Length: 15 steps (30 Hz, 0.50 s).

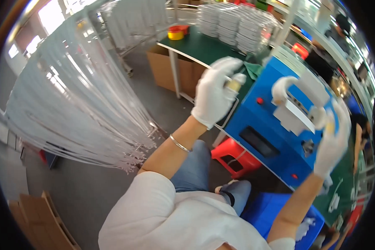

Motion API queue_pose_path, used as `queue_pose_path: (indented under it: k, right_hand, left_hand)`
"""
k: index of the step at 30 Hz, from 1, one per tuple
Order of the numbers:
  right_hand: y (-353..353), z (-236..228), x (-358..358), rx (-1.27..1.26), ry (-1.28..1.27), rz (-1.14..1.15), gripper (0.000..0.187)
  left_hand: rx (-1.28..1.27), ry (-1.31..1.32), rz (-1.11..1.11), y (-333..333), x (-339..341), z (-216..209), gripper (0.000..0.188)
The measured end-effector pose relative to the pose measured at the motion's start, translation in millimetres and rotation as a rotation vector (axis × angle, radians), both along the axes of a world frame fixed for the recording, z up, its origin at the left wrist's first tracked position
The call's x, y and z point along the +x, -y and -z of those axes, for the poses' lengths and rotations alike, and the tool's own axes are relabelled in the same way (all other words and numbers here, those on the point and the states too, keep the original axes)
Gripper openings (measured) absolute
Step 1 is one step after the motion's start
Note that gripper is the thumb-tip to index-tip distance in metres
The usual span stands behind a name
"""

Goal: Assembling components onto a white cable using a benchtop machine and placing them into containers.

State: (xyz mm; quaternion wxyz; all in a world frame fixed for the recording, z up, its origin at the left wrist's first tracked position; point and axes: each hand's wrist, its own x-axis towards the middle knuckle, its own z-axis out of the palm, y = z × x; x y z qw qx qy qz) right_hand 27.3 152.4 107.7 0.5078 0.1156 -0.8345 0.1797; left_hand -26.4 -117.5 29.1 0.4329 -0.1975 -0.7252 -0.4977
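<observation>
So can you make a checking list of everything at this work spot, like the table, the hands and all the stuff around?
Surface: green table, partly covered.
Job's things: blue machine with a white looped piece on top; small yellowish part.
Clutter: tape rolls, stacks of white coils, green cloth.
Hands: both in white gloves; left hand holds the yellowish part; right hand grips the looped piece's end.
Cables: a big bunch of white strands hangs at left.
Surroundings: red stool, blue bin, boxes, another person at right.
</observation>
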Motion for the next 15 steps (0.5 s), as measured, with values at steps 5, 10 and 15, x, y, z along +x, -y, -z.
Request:
queue_pose_path:
  k: [5,10,15]
  right_hand:
    - [-20.1,52.7,75.8,-0.489,0.189,-0.377,0.025]
    - [30.2,86.7,97.5,-0.574,0.66,-0.631,0.018]
    - [36.8,122.7,94.0,-0.44,0.791,-0.666,0.01]
  left_hand:
    - [0.187,-0.129,-0.962,139.2,5.5,3.9,0.05]
    - [0.279,0.051,-1.244,230.7,5.6,-20.8,0.036]
    - [-0.066,0.218,-1.204,218.4,23.4,-39.9,0.026]
